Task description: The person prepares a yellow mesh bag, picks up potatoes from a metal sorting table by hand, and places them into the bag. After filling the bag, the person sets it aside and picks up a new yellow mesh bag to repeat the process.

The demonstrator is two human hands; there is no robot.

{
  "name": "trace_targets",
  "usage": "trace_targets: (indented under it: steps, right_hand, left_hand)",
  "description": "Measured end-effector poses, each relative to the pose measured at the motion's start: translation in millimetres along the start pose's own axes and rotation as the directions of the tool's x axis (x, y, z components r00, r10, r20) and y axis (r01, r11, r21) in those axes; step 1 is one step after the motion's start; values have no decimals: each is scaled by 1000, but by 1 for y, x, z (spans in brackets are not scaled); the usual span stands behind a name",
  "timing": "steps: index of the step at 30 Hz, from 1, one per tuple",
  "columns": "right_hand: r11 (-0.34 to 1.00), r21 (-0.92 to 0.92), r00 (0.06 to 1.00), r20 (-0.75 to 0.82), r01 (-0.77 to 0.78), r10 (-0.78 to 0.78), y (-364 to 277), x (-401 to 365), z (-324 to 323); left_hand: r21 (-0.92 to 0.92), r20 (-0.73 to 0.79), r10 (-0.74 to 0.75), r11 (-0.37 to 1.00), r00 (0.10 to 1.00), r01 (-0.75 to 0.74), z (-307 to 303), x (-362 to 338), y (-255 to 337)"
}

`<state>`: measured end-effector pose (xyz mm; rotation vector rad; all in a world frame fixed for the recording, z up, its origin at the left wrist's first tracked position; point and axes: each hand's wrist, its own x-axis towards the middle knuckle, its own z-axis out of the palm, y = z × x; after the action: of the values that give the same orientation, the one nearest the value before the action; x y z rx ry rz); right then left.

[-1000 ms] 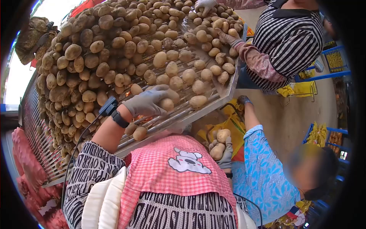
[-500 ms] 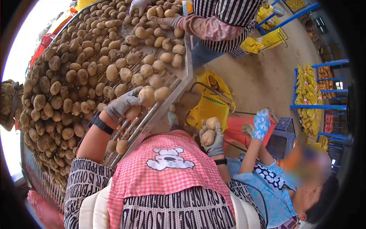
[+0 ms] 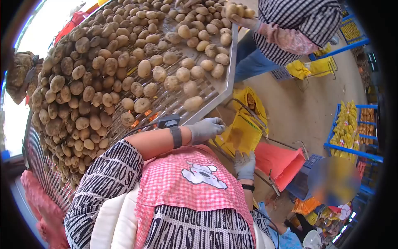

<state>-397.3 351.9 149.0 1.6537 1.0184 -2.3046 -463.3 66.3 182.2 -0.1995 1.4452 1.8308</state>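
My left hand (image 3: pixel 206 129), in a grey glove, reaches across my front past the corner of the sorting table. Its fingers point toward the yellow mesh bag (image 3: pixel 234 133) and look loosely parted, with no potato visible in them. Lower right, my right hand (image 3: pixel 245 165), also gloved in grey, has its fingers stretched up at the bag's near edge, beside the red bag (image 3: pixel 277 162). A brownish blur shows against the yellow bag; I cannot make out what it is. Many potatoes (image 3: pixel 159 74) lie on the slatted metal table (image 3: pixel 214 101) to my left.
Across the table, a person in a striped top (image 3: pixel 298 25) holds potatoes in one hand. Behind the red bag stands a dark blue crate (image 3: pixel 300 182). Blue racks (image 3: pixel 352 151) with filled yellow bags stand far right. Another person's blue sleeve shows at lower right.
My left hand has left the potatoes and swung right toward the yellow bag. The potatoes in my right hand are gone from it. The view has shifted, and the person at right has moved down.
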Motion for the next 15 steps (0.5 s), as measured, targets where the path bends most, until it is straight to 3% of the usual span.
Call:
trace_targets:
  steps: [3, 4, 6, 7, 8, 9, 11, 12, 13, 14, 15]
  right_hand:
    - [989, -138, 986, 160, 60, -38, 3, -4, 20]
    - [963, -247, 976, 208, 110, -58, 5, -5, 33]
    - [914, -372, 960, 274, 164, -61, 10, -16, 69]
    - [849, -451, 922, 372, 276, -102, 13, -23, 92]
    - [766, -510, 872, 471, 390, -131, 15, -30, 114]
    - [754, -525, 868, 483, 395, -118, 18, -39, 137]
    - [557, -530, 667, 743, 640, -59, 29, -52, 181]
    - [517, -517, 608, 794, 682, -7, 37, -53, 202]
    - [482, -497, 546, 837, 721, 47, 45, -53, 222]
    - [483, -400, 423, 903, 779, 66, 58, -44, 240]
    - [371, -377, 377, 923, 849, 75, 68, -44, 259]
  left_hand:
    - [-8, -225, 273, 959, 935, -282, -39, -22, -2]
    - [460, -309, 630, 755, 712, -468, -58, -22, -2]
    - [796, -333, 860, 476, 386, -374, -93, -38, 26]
    - [894, -378, 865, 434, 329, -113, -111, -45, 37]
    - [855, -514, 797, 507, 318, 112, -125, -50, 48]
    - [825, -533, 801, 420, 272, 378, -135, -54, 48]
    - [784, -590, 622, 291, 514, 548, -161, -59, 31]
    - [770, -608, 621, 309, 495, 558, -162, -61, 35]
    - [769, -630, 524, 319, 573, 554, -160, -62, 42]
    - [768, -640, 418, 329, 645, 549, -159, -64, 45]
    - [757, -653, 417, 338, 632, 558, -160, -65, 39]
